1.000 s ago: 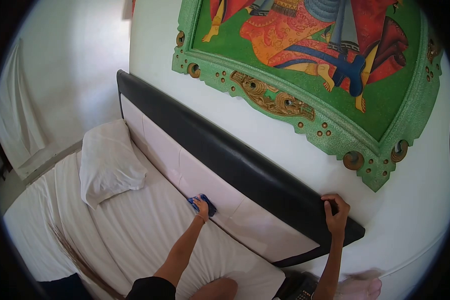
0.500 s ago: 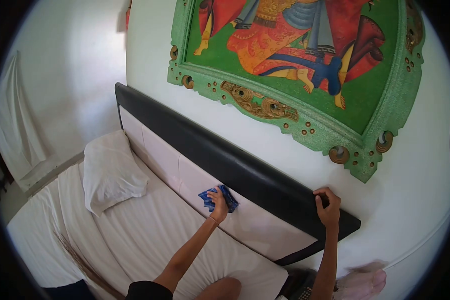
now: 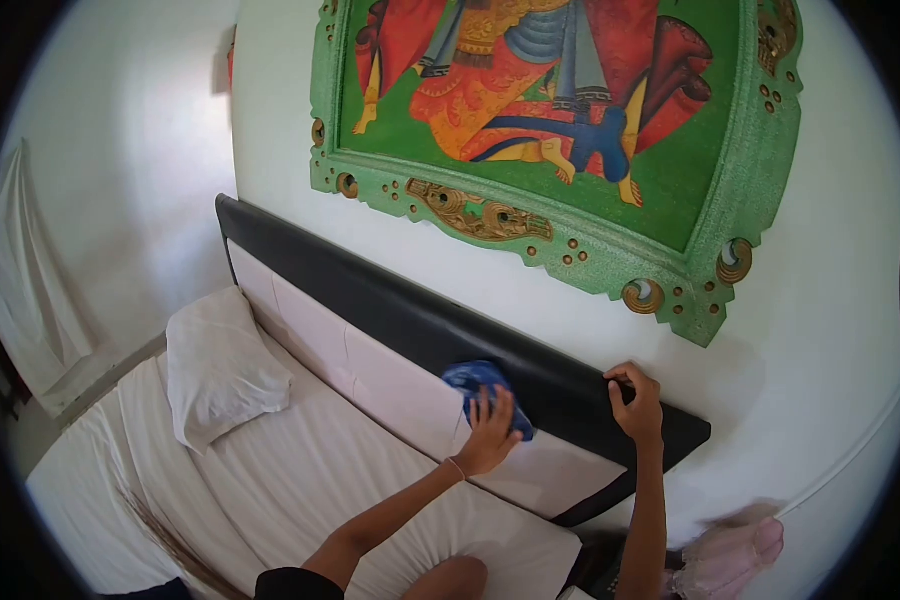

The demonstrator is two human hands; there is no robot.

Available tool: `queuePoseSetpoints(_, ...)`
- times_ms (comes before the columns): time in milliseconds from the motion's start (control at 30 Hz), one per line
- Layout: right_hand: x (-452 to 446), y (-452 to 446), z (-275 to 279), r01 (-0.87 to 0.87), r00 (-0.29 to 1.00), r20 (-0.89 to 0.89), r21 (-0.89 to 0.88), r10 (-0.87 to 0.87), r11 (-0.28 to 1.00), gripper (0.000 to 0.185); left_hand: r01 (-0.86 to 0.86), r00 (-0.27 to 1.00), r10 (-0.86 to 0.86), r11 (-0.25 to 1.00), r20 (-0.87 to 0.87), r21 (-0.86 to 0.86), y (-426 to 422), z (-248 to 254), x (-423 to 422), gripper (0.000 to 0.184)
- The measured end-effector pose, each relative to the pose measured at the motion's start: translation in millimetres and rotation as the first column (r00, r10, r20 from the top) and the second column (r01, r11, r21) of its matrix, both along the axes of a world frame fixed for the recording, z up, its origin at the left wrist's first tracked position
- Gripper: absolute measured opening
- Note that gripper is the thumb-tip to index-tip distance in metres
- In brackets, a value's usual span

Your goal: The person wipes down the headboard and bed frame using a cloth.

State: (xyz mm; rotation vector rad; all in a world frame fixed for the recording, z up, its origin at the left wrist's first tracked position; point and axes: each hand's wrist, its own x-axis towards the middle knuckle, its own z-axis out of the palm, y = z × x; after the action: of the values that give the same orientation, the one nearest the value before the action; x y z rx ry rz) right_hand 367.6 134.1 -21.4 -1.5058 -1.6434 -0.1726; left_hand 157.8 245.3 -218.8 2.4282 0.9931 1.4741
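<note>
My left hand presses a crumpled blue patterned cloth against the headboard, its fingers bent over the fabric. The cloth lies across the border between the pale lower panel and the padded black top band. Farther right, my right hand rests at the upper edge of the black band near its right end, fingers curled over the rim and thumb on the front side.
A bed with a white sheet spreads below, with a white pillow at left and a bundle of thin sticks on it. Above hangs a painting in a carved green frame. Pink fabric is at lower right.
My left hand and the cloth have moved right and up the headboard, from the pale panel onto the black band. My right hand stays at the top edge. The view has shifted slightly.
</note>
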Motion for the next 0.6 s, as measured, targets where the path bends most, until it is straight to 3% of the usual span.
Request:
queuePoseSetpoints(33, 0, -1, 1, -0.038, 0.999, -0.027, 0.002, 0.038, 0.999, 0.007, 0.178, 0.949, -0.152, 0.982, -0.277, 0.071, -7, 7, -8, 0.075)
queuePoseSetpoints(67, 1, -1, -1, -0.030, 0.999, -0.029, 0.005, 0.030, 1.000, 0.007, 0.186, 0.947, -0.159, 0.980, -0.280, 0.073, -8, 17, -13, 0.075)
queuePoseSetpoints(133, 3, 1, -3, -0.027, 0.999, -0.028, 0.013, 0.027, 1.000, 0.008, 0.106, 0.818, -0.294, 0.922, -0.494, -0.372, 4, 59, -19, 0.077)
queuePoseSetpoints(167, 3, 0, -1, -0.019, 0.999, -0.030, 0.015, 0.019, 1.000, 0.008, 0.022, 0.874, -0.185, 0.939, -0.449, -0.344, 11, 67, -20, 0.073)
queuePoseSetpoints(233, 1, -1, 1, -0.040, 0.998, -0.042, 0.009, 0.040, 0.999, 0.008, -0.087, 0.996, 0.087, 0.996, -0.020, 0.000, 36, 68, -19, 0.068)
queuePoseSetpoints(333, 2, 0, -1, 0.021, 1.000, 0.016, 0.007, -0.021, 1.000, 0.009, -0.149, 0.983, 0.146, 0.989, 0.114, 0.020, 49, 104, -32, 0.064)
queuePoseSetpoints(467, 2, 0, 0, -0.019, 0.999, -0.028, 0.008, 0.019, 1.000, 0.008, -0.078, 0.997, 0.079, 0.996, -0.016, 0.040, 36, 113, -26, 0.059)
queuePoseSetpoints(533, 2, 0, -3, -0.030, 1.000, -0.009, 0.035, 0.030, 0.999, 0.009, 0.047, 0.981, -0.027, 0.994, -0.193, 0.100, 22, 114, -13, 0.055)
queuePoseSetpoints(600, 0, -2, -4, -0.019, 1.000, 0.024, 0.048, 0.018, 0.999, 0.011, 0.074, 0.976, -0.052, 0.992, -0.214, 0.097, 9, 112, 1, 0.055)
